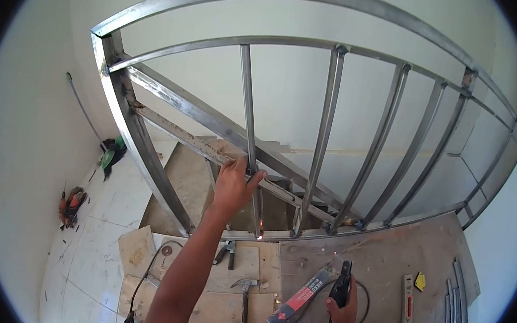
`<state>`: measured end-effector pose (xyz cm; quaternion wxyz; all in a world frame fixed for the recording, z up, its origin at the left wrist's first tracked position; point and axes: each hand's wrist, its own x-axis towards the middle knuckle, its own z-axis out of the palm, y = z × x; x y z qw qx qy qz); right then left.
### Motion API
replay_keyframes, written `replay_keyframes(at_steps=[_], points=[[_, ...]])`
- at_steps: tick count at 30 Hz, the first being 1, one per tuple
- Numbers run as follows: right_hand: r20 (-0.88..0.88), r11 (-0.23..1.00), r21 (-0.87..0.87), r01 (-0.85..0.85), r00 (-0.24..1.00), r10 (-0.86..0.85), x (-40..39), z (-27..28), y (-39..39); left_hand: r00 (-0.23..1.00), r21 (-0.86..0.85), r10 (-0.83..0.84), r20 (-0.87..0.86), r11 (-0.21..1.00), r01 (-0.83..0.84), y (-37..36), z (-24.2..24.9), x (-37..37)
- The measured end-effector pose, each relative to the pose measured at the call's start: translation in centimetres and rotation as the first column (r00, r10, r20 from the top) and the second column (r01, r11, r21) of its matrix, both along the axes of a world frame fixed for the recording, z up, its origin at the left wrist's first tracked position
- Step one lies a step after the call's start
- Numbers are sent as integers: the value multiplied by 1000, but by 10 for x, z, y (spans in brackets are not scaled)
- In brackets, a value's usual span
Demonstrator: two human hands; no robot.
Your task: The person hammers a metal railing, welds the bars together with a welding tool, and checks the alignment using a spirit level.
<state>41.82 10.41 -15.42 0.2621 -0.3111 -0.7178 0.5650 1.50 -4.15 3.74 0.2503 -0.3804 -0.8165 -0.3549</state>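
My left hand (237,183) is closed around an upright metal baluster (247,106) of a steel railing, a little below its middle. At the baluster's foot, on the bottom rail (317,231), a small bright orange-white glow shows. My right hand (344,311) grips a black welding electrode holder (342,283), low and to the right of that glow. A tiny glowing spot floats just above the holder's jaws; I cannot clearly make out a rod. Beside the holder lies a packet of welding electrodes (302,298).
A claw hammer (245,300) and a clamp (226,253) lie on boards before the railing. At right are a spirit level (406,313), a yellow piece (420,282) and several metal tubes (455,304). A red power tool (71,207) and green broom (112,153) are at left.
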Motion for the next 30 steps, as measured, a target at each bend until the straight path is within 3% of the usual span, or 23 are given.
replay_keyframes(at_steps=[2,3,5,7,9,12,13,14,16,18,20,21,23,25,26,27,29,30], points=[[-132,911,408,-52,985,115,-11,28,8,999,37,-19,-30,999,20,3,-6,-3],[-133,908,418,-33,986,97,-19,46,8,999,48,-39,-33,998,40,5,-7,-4],[-394,957,270,-107,895,211,-38,86,9,996,106,-37,-75,993,45,6,-10,-4],[-199,907,415,-74,965,170,-53,147,0,995,122,-98,-32,987,101,6,-14,-9],[-209,933,352,-79,965,160,-75,185,-13,989,135,-145,11,981,142,1,-13,-10],[-239,941,314,-129,948,210,-84,188,-30,969,199,-242,56,953,227,-13,2,-7],[-245,927,335,-168,935,258,-86,184,-32,926,294,-327,186,918,265,-18,6,-3],[-242,927,332,-173,934,261,-87,171,-28,858,392,-414,304,875,283,-22,9,-1],[-107,898,417,-141,973,202,-79,116,-5,799,427,-477,367,849,311,-28,10,-3],[29,965,257,47,998,-56,-63,60,13,726,462,-531,437,825,325,-30,5,-5],[117,947,-149,283,956,-267,-38,26,22,641,539,-636,429,750,384,-31,-7,-9],[159,948,-159,276,955,-251,-19,-8,35,620,522,-634,462,760,388,-34,-4,-7],[239,731,-353,584,812,-533,31,-87,59,576,485,-634,517,771,413,-42,7,0],[399,732,-241,638,752,-524,67,-119,59,540,465,-626,562,779,420,-43,10,3],[487,736,-135,663,691,-533,80,-127,58,562,430,-614,555,789,438,-43,15,5],[508,739,-133,661,686,-522,91,-133,58,587,392,-604,538,796,460,-42,14,4],[521,862,125,491,707,-478,104,-142,56,620,362,-582,526,813,457,-38,5,-1],[522,864,120,489,709,-474,98,-134,55,656,335,-573,492,820,464,-35,5,-3]])
